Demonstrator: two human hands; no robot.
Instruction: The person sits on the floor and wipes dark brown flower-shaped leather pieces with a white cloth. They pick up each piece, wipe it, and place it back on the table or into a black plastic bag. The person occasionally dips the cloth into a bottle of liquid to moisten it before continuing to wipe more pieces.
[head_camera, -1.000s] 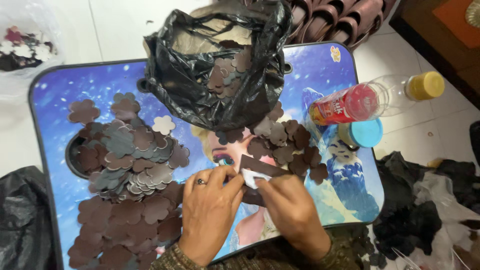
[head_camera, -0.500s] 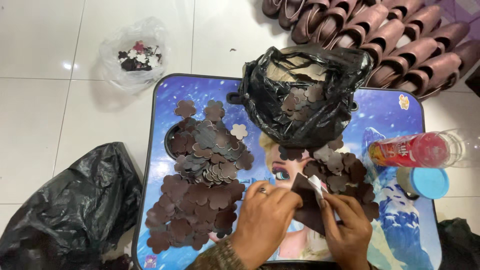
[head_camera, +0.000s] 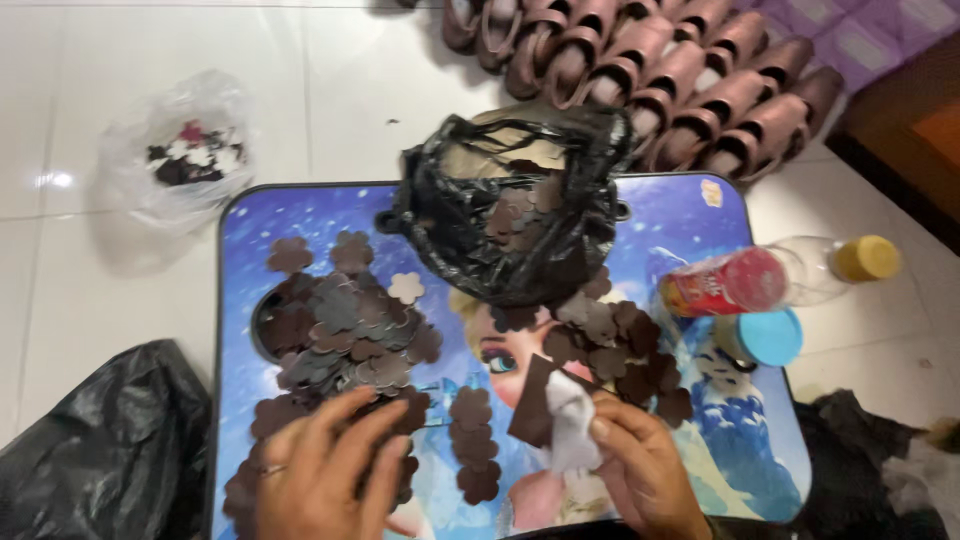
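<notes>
Pinching a white cloth (head_camera: 574, 425) and a dark brown square sheet (head_camera: 537, 400) low centre-right, the right hand (head_camera: 640, 465) grips both. Left hand (head_camera: 325, 470) lies flat, unclenched, on brown flower cutouts (head_camera: 350, 325) lower left of the counter (head_camera: 660, 215). Sheet looks thin, light, floppy; best pinched at an edge.

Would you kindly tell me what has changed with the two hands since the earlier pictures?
The left hand let go of the dark piece and moved left onto the pile of brown flower cutouts. The right hand keeps that piece, with a white scrap. The black bag, the bottle and the blue lid stayed put.
</notes>
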